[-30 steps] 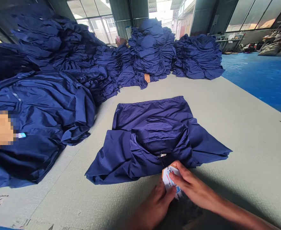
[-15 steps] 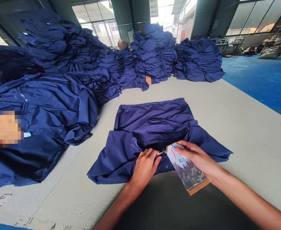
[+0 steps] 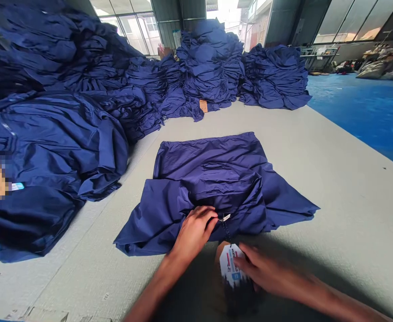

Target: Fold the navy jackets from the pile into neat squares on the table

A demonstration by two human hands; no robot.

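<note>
Pinching white card hangtag [image 3: 230, 267] in blurred right hand [image 3: 270, 270], tag now lowered past hem of folded navy nylon jacket [image 3: 213, 179]; open left hand [image 3: 194, 230] pressing jacket front.

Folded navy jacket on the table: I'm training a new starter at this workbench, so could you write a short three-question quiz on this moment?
1. Which hand touches the hang tag, the left or the right?
2. True or false: the left hand rests on the folded navy jacket.
3. Fill in the blank: a dark ____ runs from the jacket's collar area down to the tag.

Key: 1. The right hand. 2. True. 3. cord.
</note>
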